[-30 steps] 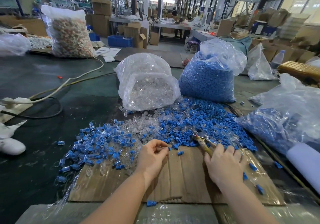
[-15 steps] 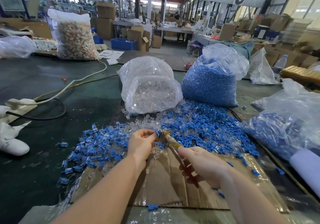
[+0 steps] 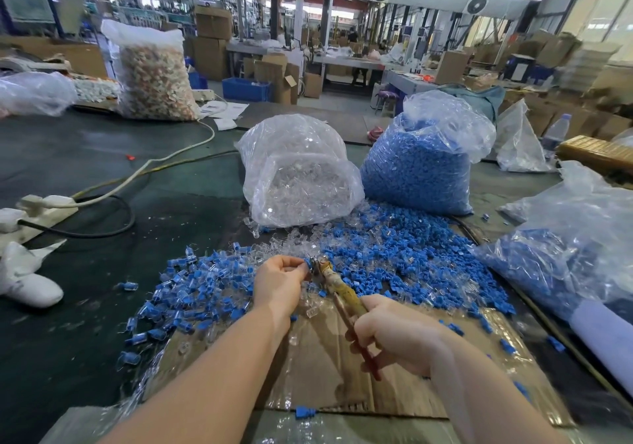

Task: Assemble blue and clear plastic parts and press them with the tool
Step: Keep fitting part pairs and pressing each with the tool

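Observation:
My right hand [image 3: 394,335] grips the yellowed handles of a plier-like pressing tool [image 3: 340,291]. Its metal jaws point up and left, to where my left hand [image 3: 279,280] pinches a small part at the jaw tips; the part itself is mostly hidden by my fingers. Loose blue parts [image 3: 404,255] lie heaped behind the tool. Clear parts [image 3: 274,250] are mixed in at the heap's near left. Assembled blue-and-clear pieces [image 3: 181,292] spread to the left. A flattened cardboard sheet [image 3: 325,368] lies under both hands.
A bag of clear parts [image 3: 298,176] and a bag of blue parts [image 3: 421,166] stand behind the heap. Another plastic bag with blue pieces [image 3: 565,255] sits on the right. A power strip with cables [image 3: 44,203] and white cloth [image 3: 24,279] lie left.
My right hand lifted the tool off the blue heap and swung it left and upright. The left hand moved forward and met its jaws with a small part.

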Available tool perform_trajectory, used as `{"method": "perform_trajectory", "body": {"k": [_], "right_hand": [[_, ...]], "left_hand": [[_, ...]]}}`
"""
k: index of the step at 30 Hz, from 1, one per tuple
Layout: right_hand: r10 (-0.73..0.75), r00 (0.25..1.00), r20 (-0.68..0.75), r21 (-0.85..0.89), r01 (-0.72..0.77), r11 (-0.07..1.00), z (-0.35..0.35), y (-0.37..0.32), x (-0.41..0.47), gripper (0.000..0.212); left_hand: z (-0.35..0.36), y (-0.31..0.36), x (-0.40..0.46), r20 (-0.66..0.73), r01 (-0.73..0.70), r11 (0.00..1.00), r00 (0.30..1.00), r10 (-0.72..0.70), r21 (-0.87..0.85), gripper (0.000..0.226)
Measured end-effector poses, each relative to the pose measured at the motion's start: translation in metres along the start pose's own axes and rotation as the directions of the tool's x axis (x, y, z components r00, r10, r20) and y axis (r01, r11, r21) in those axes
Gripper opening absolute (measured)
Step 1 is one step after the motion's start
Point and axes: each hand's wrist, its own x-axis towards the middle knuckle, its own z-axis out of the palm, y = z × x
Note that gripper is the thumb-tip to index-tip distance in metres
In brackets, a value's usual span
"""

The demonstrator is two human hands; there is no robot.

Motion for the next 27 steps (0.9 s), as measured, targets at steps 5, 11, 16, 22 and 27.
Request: {"method": "perform_trajectory", "body": {"k": [5, 11, 16, 22, 27], "right_hand": [[-0.001, 1.000, 0.003, -0.077, 0.001, 0.997, -0.0009, -0.0011, -0.0020, 0.022], [-0.017, 1.000, 0.009, -0.069, 0.018, 0.997, -0.0016, -0.0034, -0.0049, 0.022], [-0.035, 0.999, -0.029, -0.129, 0.031, 0.991, 0.0012, -0.0022, -0.0052, 0.020], [-0.056, 0.996, -0.075, -0.236, 0.037, 0.971, 0.0017, 0.0047, -0.0006, 0.019], [-0.032, 0.999, -0.031, -0.064, 0.030, 0.997, -0.0025, 0.0063, -0.0041, 0.029]], "left_hand": [[-0.0001, 0.0007, -0.0001, 0.013, 0.019, 0.999, 1.000, -0.020, 0.026, 0.004], [0.0022, 0.0023, -0.0020, 0.013, 0.007, 0.999, 1.000, -0.008, 0.045, 0.005], [0.0040, 0.0033, -0.0038, 0.019, -0.009, 0.998, 1.000, 0.008, 0.059, 0.006], [0.0068, 0.0019, -0.0063, 0.008, 0.009, 1.000, 1.000, -0.009, 0.023, 0.006], [0.0059, 0.0018, -0.0076, 0.021, 0.007, 1.000, 1.000, -0.008, 0.028, 0.007]]}}
